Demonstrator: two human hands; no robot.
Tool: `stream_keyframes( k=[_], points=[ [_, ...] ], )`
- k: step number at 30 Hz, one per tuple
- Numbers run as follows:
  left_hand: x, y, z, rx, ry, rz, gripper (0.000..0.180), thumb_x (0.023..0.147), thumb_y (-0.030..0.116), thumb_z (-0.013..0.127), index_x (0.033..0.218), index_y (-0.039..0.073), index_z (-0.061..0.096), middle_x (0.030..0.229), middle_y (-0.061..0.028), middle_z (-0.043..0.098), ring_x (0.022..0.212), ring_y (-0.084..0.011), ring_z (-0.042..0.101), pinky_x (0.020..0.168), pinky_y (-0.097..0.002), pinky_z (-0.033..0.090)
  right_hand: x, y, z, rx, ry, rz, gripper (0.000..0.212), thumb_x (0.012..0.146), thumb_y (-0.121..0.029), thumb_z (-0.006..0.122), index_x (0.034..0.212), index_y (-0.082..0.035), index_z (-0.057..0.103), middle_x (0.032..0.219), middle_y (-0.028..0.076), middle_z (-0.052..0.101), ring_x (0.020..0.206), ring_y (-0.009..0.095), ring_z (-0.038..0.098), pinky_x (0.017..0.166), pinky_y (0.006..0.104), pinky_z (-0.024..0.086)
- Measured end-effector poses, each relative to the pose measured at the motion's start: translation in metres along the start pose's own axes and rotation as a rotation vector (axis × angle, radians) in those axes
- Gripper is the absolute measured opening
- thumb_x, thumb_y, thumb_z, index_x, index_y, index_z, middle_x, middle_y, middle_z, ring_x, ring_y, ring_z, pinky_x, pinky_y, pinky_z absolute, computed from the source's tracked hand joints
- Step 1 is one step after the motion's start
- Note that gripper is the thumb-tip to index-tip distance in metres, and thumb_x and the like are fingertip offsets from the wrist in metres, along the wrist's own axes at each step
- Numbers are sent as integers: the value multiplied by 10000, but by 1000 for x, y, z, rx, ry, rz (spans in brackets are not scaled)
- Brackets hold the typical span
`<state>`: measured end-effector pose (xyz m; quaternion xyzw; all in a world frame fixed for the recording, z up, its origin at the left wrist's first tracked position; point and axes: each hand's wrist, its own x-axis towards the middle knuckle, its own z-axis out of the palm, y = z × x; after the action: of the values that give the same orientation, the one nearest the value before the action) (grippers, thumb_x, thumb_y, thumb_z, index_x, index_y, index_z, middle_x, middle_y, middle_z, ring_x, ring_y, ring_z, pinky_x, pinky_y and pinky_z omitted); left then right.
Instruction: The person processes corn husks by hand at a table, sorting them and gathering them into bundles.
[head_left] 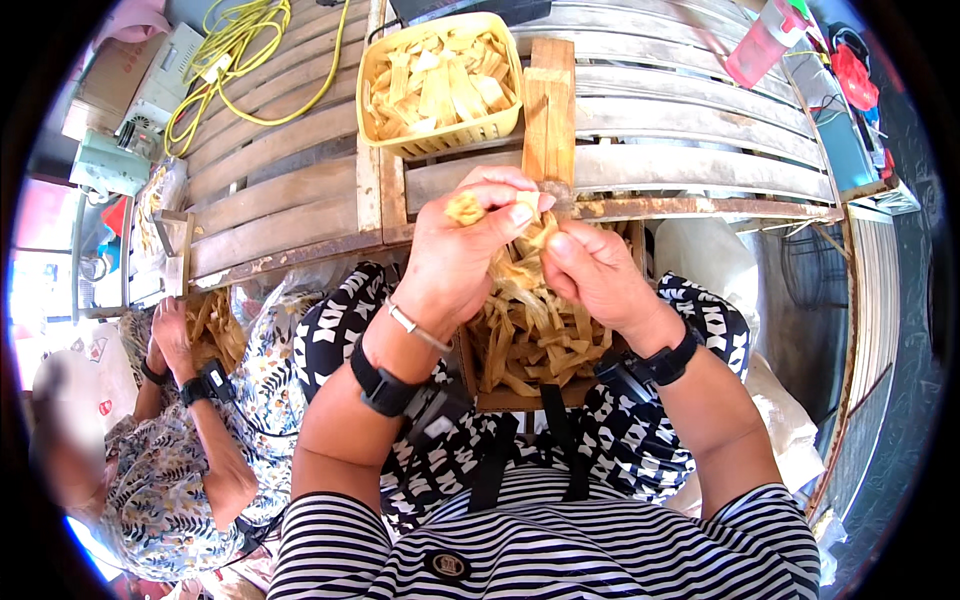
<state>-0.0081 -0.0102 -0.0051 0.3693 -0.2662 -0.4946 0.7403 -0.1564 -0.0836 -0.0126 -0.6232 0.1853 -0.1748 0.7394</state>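
Note:
My left hand (465,240) is closed round a soft, pale yellow strip (538,236), one end of which pokes out between the fingers. Thumb and fingers of my right hand (598,270) pinch the same strip, close beside the left. Below both hands, between my knees, a box (520,402) holds a heap of tan-yellow flat strips (535,345). On the slatted table beyond, a yellow plastic basket (450,145) is filled with short pieces (435,85) of similar colour. An upright wooden piece (550,120) stands just past my fingertips.
The slatted wooden table (690,170) has a rusty front edge. A yellow cable (240,50) lies coiled at far left, a pink-red container (765,45) stands far right. At my left, a co-worker's hands (172,335) are beside another heap of strips (215,325).

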Motion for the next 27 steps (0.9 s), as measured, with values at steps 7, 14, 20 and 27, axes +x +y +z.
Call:
stream_keyframes(
  k=[7, 14, 20, 27],
  points=[
    [-5, 21, 1, -134, 48, 95, 108, 817, -67, 579, 911, -43, 626, 1046, -75, 521, 972, -231, 575, 880, -312, 455, 2, -2, -13, 467, -77, 93, 396, 962, -379, 408, 673, -108, 429, 477, -38, 335, 424, 70, 273, 435, 231, 252],
    [4, 15, -7, 246, -3, -143, 275, 874, 185, 606, 1089, 16, 581, 822, -42, 597, 642, -108, 554, 552, -215, 452, 6, -7, -16, 509, 15, 138, 424, 952, -352, 451, 613, -103, 402, 468, -42, 298, 438, 64, 257, 433, 220, 223],
    [3, 10, 2, 83, -39, -347, 161, 793, 57, 678, 925, 22, 593, 704, -28, 576, 554, -79, 511, 479, -206, 413, 4, -10, -14, 421, 16, 319, 404, 941, -350, 480, 625, -105, 424, 507, -52, 321, 433, 50, 246, 421, 220, 203],
    [5, 6, 1, 127, 171, -203, 156, 809, 58, 660, 941, 12, 590, 715, -39, 585, 559, -96, 516, 519, -214, 419, 6, -11, -19, 113, 266, 143, 287, 909, -277, 566, 712, -71, 536, 570, -38, 461, 489, 43, 356, 463, 193, 292]
  ],
)
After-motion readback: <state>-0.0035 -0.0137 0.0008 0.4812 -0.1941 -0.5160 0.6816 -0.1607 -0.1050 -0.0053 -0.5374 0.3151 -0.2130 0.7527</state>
